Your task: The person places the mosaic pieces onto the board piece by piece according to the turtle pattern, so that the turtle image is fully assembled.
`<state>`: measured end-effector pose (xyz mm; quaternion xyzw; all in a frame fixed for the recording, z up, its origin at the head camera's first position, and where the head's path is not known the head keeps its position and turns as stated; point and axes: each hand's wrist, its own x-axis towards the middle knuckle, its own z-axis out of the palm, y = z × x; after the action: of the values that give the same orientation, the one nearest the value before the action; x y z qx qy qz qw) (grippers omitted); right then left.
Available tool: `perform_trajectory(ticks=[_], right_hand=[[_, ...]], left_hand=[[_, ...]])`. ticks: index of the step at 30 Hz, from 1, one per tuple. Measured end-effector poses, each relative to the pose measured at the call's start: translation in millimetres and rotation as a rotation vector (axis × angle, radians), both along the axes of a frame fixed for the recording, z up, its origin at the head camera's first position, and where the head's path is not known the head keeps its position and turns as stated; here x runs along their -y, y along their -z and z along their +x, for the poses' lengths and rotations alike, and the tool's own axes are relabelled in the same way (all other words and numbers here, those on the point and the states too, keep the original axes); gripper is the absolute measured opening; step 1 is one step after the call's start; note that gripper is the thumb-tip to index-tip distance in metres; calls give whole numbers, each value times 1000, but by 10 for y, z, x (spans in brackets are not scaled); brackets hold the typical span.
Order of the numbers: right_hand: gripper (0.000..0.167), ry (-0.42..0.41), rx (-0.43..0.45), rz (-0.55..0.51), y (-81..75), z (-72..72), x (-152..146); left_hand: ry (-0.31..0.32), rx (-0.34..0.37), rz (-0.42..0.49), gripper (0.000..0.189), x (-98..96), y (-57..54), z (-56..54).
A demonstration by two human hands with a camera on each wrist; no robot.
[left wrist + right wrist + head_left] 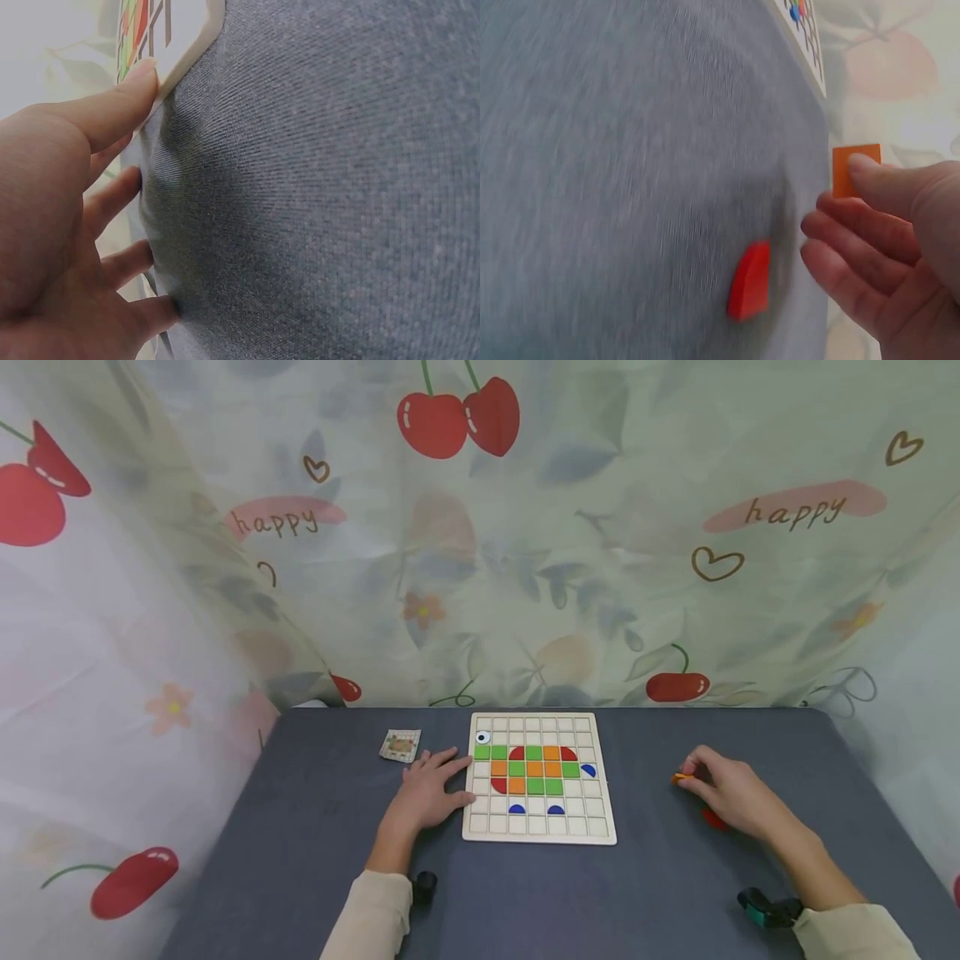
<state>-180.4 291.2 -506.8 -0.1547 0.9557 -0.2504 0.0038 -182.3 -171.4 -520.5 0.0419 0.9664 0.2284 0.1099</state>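
Observation:
In the head view a pale board [540,827] with a square grid lies on the dark table, bearing green, orange, red and blue pieces plus a white eye piece [483,737]. My left hand [429,789] rests at its left edge, fingers spread; the left wrist view shows the thumb [139,82] on the rim. Off to the right, my right hand [731,789] pinches an orange square tile [843,174] between thumb and fingers, raised over the cloth. Below that hand lies a red quarter-round piece [750,281], partly covered by the hand in the head view.
A small picture card [401,744] lies to the left of the board, beyond the left fingers. Behind the table [540,902] hangs a curtain [525,568] printed with cherries. Dark wrist devices, such as the right one [768,910], sit at both wrists.

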Motion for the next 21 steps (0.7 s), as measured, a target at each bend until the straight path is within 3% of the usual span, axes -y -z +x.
perform_trajectory(ticks=[8,15,21], right_hand=[[13,17,2,-78,34,-67,332],[28,65,33,-120,100,-114,577],[29,32,29,-139,141,-137,821]], left_hand=[[-11,12,-7,66,-1,18,-9],[-12,25,7,65,-10,34,-23],[-8,12,3,65,3,27,-16]])
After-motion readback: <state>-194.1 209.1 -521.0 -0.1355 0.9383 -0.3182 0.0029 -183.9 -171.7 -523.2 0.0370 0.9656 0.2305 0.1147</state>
